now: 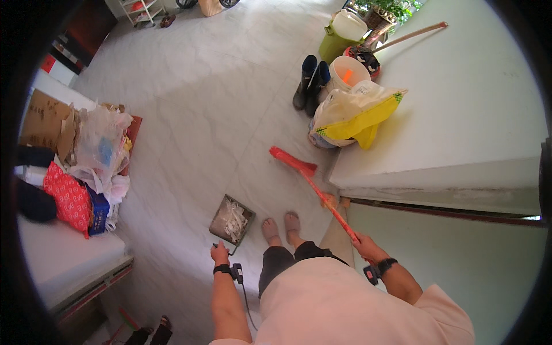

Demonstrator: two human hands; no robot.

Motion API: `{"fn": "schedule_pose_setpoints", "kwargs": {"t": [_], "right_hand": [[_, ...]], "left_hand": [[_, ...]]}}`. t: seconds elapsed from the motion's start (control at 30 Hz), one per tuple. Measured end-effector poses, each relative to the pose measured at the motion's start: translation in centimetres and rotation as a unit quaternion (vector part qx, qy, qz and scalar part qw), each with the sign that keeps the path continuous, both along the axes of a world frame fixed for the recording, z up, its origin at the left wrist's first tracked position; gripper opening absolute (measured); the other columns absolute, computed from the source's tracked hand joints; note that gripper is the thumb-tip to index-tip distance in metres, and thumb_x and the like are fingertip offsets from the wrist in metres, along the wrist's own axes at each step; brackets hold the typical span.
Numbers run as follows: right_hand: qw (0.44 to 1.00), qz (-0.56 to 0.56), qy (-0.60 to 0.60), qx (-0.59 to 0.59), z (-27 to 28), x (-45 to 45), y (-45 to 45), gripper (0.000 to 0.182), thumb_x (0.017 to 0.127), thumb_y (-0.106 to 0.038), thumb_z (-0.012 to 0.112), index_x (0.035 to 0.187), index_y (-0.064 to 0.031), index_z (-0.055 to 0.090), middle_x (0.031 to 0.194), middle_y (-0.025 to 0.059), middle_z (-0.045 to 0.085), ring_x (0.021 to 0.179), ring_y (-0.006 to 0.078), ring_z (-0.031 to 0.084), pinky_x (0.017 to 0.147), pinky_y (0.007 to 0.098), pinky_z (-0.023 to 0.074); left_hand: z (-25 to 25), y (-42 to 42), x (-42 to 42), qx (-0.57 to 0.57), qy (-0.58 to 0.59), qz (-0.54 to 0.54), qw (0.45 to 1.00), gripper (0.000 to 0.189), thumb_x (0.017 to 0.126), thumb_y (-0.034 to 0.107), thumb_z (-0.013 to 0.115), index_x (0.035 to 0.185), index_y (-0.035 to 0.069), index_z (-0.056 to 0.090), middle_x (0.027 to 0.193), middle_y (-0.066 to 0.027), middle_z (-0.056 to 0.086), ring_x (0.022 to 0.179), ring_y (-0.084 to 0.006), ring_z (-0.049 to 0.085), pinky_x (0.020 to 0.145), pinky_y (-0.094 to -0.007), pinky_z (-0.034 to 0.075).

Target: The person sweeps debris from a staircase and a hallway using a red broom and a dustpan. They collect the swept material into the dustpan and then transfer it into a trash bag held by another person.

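My left hand (220,253) is closed around the handle of a dustpan (221,224). Pale scraps (235,219) lie in the pan, which is beside my feet. My right hand (368,249) grips the red handle of a broom (331,207). The broom's red head (293,160) is at or just over the floor, ahead of my feet and apart from the dustpan.
Black rubber boots (307,84), a white bucket (351,71), a green bin (336,45) and a yellow-edged bag (355,118) line the right wall. Cardboard (47,120) and plastic bags (101,138) are piled at left. Another person's feet (164,321) show at bottom left.
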State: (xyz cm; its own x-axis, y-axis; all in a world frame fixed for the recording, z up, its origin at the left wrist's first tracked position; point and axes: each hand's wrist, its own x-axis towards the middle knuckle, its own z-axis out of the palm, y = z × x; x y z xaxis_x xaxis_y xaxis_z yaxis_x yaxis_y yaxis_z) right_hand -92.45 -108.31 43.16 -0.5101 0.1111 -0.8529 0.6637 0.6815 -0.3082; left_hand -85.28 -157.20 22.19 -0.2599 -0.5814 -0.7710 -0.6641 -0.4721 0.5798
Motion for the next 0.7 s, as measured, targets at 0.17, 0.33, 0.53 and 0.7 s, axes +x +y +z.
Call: {"fn": "schedule_pose_setpoints", "kwargs": {"t": [0.17,0.33,0.53,0.7], "right_hand": [[0.999,-0.027,0.044,0.007,2.7,2.5,1.7,0.036,0.085,-0.017,0.048,0.121,-0.016,0.048,0.062,0.0035,0.05,0.043,0.014,0.046,0.038,0.0295,0.0389],[0.967,0.13,0.188,0.112,-4.8,2.6,4.2,0.038,0.083,-0.015,0.05,0.121,-0.0155,0.047,0.069,0.0133,0.056,0.05,0.0228,0.056,0.041,0.0347,0.0441],[0.99,0.066,0.088,0.087,-4.9,3.2,2.9,0.042,0.082,-0.015,0.051,0.123,-0.0158,0.044,0.068,0.0097,0.054,0.048,0.0193,0.052,0.04,0.0332,0.043],[0.998,0.047,0.019,0.03,-3.2,3.4,0.9,0.044,0.082,-0.015,0.051,0.125,-0.0154,0.042,0.067,0.0074,0.052,0.049,0.0171,0.05,0.041,0.0319,0.0422]], "left_hand": [[1.8,-2.0,-0.1,-0.047,0.031,-0.061,0.997,0.02,0.084,0.022,0.052,0.072,0.008,0.043,0.056,-0.0002,0.042,0.042,-0.0121,0.04,0.036,-0.0254,0.034],[0.5,-3.3,-0.3,-0.249,0.018,-0.302,0.92,0.025,0.085,0.019,0.049,0.088,-0.005,0.058,0.072,-0.0164,0.06,0.067,-0.0276,0.058,0.064,-0.0377,0.046],[4.0,-0.5,-4.3,-0.333,0.023,-0.47,0.817,0.027,0.086,0.02,0.047,0.1,0.001,0.06,0.093,-0.0214,0.061,0.088,-0.0377,0.056,0.077,-0.0422,0.045],[3.1,-0.5,-7.0,-0.348,0.046,-0.566,0.746,0.026,0.085,0.022,0.049,0.101,0.005,0.06,0.094,-0.0187,0.061,0.09,-0.0356,0.056,0.078,-0.0432,0.044]]}}
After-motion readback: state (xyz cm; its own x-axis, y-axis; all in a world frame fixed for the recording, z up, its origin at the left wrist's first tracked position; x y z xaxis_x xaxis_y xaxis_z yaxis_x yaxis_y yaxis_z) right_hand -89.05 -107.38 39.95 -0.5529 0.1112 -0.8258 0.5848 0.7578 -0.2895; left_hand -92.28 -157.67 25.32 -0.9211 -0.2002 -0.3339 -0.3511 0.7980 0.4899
